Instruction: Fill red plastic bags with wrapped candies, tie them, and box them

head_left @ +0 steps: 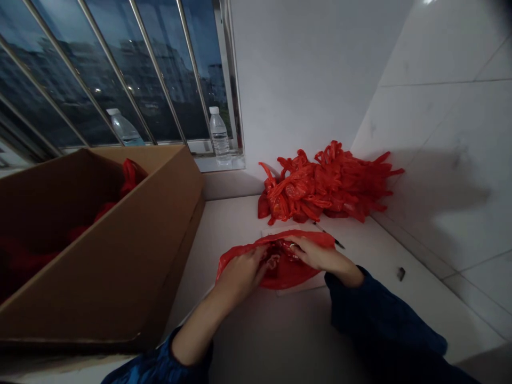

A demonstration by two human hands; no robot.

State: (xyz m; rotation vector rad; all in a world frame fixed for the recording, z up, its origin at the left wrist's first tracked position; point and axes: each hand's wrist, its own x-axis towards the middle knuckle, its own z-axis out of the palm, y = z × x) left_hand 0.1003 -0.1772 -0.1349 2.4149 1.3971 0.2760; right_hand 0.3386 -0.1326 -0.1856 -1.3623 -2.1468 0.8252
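A red plastic bag [296, 274] lies spread on the white tabletop, its mouth turned up towards me. My left hand [242, 269] grips the bag at the left of the mouth, its fingertips partly hidden inside. On the other side, my right hand [314, 253] has its fingers curled over the bag's rim and reaching in. Between the hands, small shiny items in clear wrapping [274, 260] show in the bag; their kind cannot be made out. Beneath the bag, a pale flat sheet or board [302, 290] sticks out.
Tied red plastic bags [320, 184] are heaped against the wall. A large cardboard box [160, 213] with red bags inside stands at left. A black pen [339, 244] and a small dark object [400, 274] lie at right. One water bottle [219, 136] stands by the barred window, another [125, 128] behind the box.
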